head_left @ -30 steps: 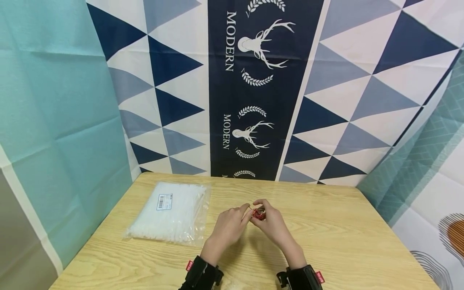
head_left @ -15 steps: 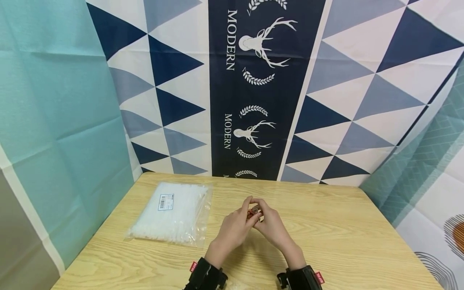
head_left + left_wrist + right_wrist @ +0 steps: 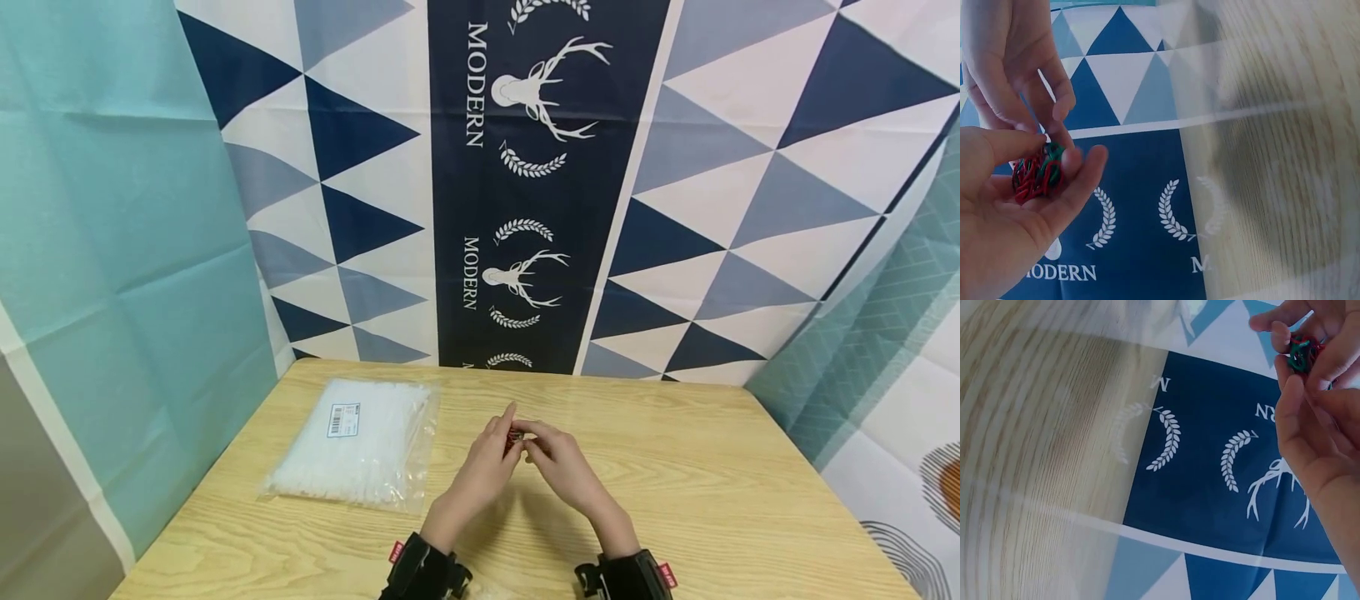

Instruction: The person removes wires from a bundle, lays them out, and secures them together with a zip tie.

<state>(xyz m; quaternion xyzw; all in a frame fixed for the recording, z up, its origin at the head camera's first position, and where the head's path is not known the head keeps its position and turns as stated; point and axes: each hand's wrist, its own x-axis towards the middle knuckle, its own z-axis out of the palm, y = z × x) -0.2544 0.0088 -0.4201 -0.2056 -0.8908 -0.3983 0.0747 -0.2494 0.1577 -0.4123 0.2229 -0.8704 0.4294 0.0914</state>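
Note:
A small tangled bundle of thin red and green wire point(image 3: 1038, 175) sits in the fingers of my left hand point(image 3: 483, 467). In the left wrist view the left thumb presses on it from above, with the fingers beneath. My right hand point(image 3: 562, 467) meets it from the other side, its curved index finger and thumb at the bundle's edge. In the right wrist view the green and red strands point(image 3: 1300, 355) show between the fingertips of both hands. Fingers hide much of the bundle, and a loose wire end cannot be made out. Both hands are above the table.
A clear plastic bag point(image 3: 352, 442) of white, thin strips with a barcode label lies on the left of the wooden table point(image 3: 675, 500). Patterned cloth point(image 3: 517, 192) hangs behind the table, and more cloth hangs on both sides.
The bundle has passed leftward from the right hand into the left hand's fingers. The right hand has eased its hold to the fingertips. The bag has stayed put.

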